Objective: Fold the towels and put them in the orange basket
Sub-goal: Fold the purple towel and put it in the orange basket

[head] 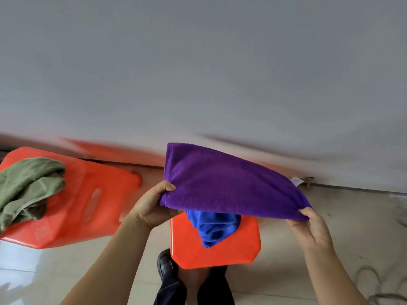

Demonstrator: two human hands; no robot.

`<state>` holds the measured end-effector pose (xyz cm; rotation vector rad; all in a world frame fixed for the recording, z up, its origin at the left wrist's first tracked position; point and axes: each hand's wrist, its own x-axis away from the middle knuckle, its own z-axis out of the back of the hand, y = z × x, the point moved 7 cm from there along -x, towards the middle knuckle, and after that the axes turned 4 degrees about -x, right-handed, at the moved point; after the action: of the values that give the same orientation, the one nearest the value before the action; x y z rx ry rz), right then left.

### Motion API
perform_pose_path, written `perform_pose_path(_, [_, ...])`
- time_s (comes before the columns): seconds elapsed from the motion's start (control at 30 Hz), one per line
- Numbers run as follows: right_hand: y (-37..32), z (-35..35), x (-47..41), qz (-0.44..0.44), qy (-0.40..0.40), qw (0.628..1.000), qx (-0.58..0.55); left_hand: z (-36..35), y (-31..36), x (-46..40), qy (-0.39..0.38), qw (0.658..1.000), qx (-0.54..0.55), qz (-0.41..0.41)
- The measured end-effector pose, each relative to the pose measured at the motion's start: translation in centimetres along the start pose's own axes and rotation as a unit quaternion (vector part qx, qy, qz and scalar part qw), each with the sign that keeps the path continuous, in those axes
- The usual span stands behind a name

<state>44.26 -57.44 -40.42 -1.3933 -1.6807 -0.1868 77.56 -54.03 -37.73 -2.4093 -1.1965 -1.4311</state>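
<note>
I hold a folded purple towel in the air with both hands. My left hand grips its near left corner and my right hand pinches its near right corner. Under the towel stands an orange basket on the floor with a crumpled blue towel in it; the purple towel hides the basket's far side. At the left a second orange basket with a handle slot holds a bunched green towel.
A large grey-white surface fills the upper view, its edge running just behind the purple towel. Pale floor tiles lie around the baskets. My black shoe and dark trouser legs stand right behind the near basket.
</note>
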Motion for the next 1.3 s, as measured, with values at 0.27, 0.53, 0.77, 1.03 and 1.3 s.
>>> perform_pose_path(0.27, [-0.2, 5.0, 0.4, -0.029, -0.004, 0.971, 0.239, 5.0, -8.6, -3.0, 0.190, 0.950, -0.237, 0.070])
perform_pose_path(0.53, [3.4, -6.6, 1.8, 0.129, -0.114, 0.835, 0.522, 3.7, -5.0, -4.0, 0.198, 0.941, -0.272, -0.026])
perform_pose_path(0.77, [20.1, -10.2, 5.3, 0.100, -0.343, 0.579, 0.733, 3.0, -5.6, -4.4, 0.211, 0.969, -0.128, -0.024])
perform_pose_path(1.03, [21.8, -7.9, 6.2, 0.130, -0.398, 0.518, 0.746, 5.0, -5.7, -6.0, 0.189, 0.968, -0.160, 0.029])
perform_pose_path(1.3, [8.4, -2.3, -0.9, 0.087, 0.068, 0.836, 0.537, 0.6, -3.8, -5.8, 0.153, 0.959, -0.240, -0.010])
